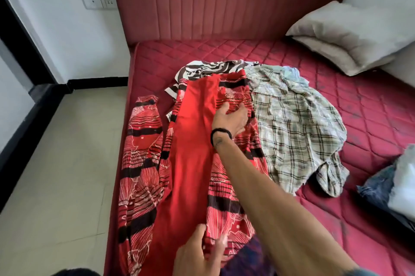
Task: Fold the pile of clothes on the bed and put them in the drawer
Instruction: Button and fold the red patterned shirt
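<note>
A long red garment (190, 152) with black bands and white line print lies stretched along the left part of the red mattress (370, 107), its plain red lining showing down the middle. My right hand (231, 118) reaches far forward and rests flat on the printed cloth near the garment's upper end. My left hand (197, 253) sits at the near end, its fingers pressing on the garment's lower edge. A crumpled pale plaid shirt (296, 127) lies just right of the garment. A black-and-white striped piece (208, 70) pokes out behind both.
A grey-white pillow (354, 35) leans at the back right by the padded headboard (224, 1). Blue denim and pale cloth (390, 185) lie at the right edge. Tiled floor (62, 163) runs along the bed's left side. No drawer is in view.
</note>
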Motion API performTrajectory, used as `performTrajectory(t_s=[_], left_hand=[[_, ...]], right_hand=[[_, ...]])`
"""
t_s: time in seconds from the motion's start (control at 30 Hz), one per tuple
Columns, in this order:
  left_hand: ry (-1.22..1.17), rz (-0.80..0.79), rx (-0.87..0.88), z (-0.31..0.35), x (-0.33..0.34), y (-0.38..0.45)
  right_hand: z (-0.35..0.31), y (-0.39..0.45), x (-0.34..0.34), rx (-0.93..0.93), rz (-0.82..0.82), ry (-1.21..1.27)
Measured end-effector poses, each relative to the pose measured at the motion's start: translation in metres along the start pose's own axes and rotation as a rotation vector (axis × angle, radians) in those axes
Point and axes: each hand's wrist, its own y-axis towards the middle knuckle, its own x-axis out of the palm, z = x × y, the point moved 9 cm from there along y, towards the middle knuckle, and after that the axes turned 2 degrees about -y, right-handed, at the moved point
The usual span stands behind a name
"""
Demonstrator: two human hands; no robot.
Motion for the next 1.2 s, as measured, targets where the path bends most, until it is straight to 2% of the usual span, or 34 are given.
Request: performTrajectory(t_s=[0.1, 0.17, 0.27, 0.3, 0.43, 0.5, 0.57, 0.6, 0.63, 0.7, 0.73, 0.77, 0.87, 0.93, 1.03, 1.1, 1.2], left_hand=[[0.066, 0.057, -0.072, -0.002, -0.006, 0.006], [0.082, 0.068, -0.077, -0.007, -0.008, 0.011], [-0.005, -0.109, -0.166, -0.016, 0.007, 0.013], [0.026, -0.153, -0.170, -0.017, 0.011, 0.007], [0.082, -0.228, -0.114, -0.011, -0.001, -0.004], [0.057, -0.267, -0.095, -0.014, -0.009, -0.004], [0.021, -0.310, -0.157, -0.013, -0.021, -0.002], [0.015, -0.259, -0.198, -0.016, -0.034, 0.004], [0.000, -0.125, -0.251, -0.019, -0.052, 0.012], [0.094, 0.157, -0.196, -0.022, -0.101, 0.027], [0.187, 0.243, -0.195, -0.024, -0.122, 0.032], [0.256, 0.256, -0.232, -0.032, -0.137, 0.042], [0.337, 0.015, -0.426, -0.072, -0.133, 0.059], [0.316, -0.125, -0.505, -0.083, -0.115, 0.050], [0.336, -0.127, -0.469, -0.079, -0.113, 0.054], [0.287, -0.042, -0.414, -0.080, -0.121, 0.062], [0.145, 0.053, -0.371, -0.078, -0.128, 0.063]], right_hand=[[0.027, 0.009, -0.008, -0.223, -0.025, -0.071], [0.024, 0.024, 0.001, -0.341, -0.153, -0.240], [0.037, 0.031, 0.017, -0.405, -0.342, -0.735], [0.037, 0.034, 0.019, -0.418, -0.374, -0.829], [0.030, 0.051, 0.018, -0.318, -0.402, -0.741], [0.019, 0.047, 0.022, -0.360, -0.435, -0.687], [0.015, 0.043, 0.030, -0.407, -0.493, -0.720], [0.014, 0.038, 0.033, -0.425, -0.513, -0.751], [0.011, 0.036, 0.036, -0.441, -0.505, -0.783], [-0.004, 0.031, 0.050, -0.546, -0.468, -0.821], [-0.013, 0.025, 0.065, -0.618, -0.487, -0.825], [-0.019, 0.014, 0.088, -0.676, -0.550, -0.826], [-0.019, -0.022, 0.166, -0.761, -0.825, -0.915], [-0.026, -0.033, 0.199, -0.813, -0.924, -1.019], [-0.042, -0.024, 0.220, -0.875, -0.819, -1.114], [-0.048, -0.012, 0.217, -0.845, -0.670, -1.058], [-0.056, 0.002, 0.198, -0.762, -0.546, -0.908]])
